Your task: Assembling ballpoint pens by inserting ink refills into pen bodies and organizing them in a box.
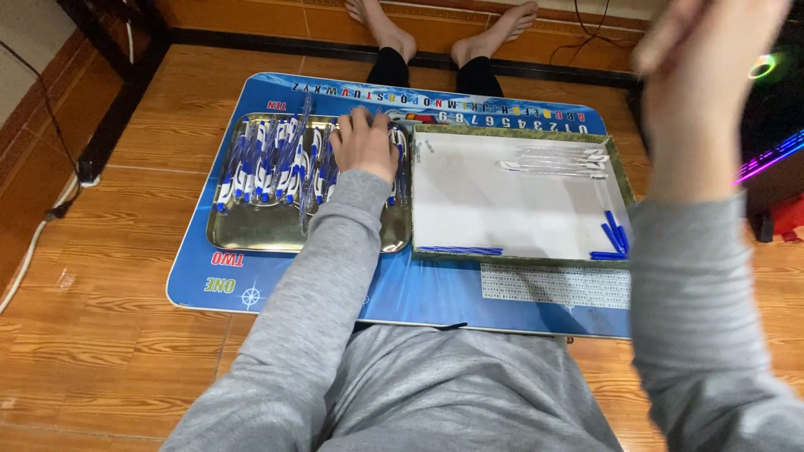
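Left hand in the pen tray, right hand raised

Left hand [363, 144] grip closing over blue-and-white pens [276, 163] heaped in metal tray [251, 230]. Right hand [708, 75] lifted, blurred; grip state unclear. Right of the left grip: white box [502, 209] holding clear barrels [557, 159], blue refills [461, 249].

In the middle of the frame, the left hand [365, 142] rests on a pile of blue and white pens [272, 159] in a shiny metal tray [251, 230]. The right hand [708, 50] is up high at the upper right, blurry. A white box with a green rim [502, 209] sits beside the tray on a blue mat [435, 293] on the wooden floor [92, 335].
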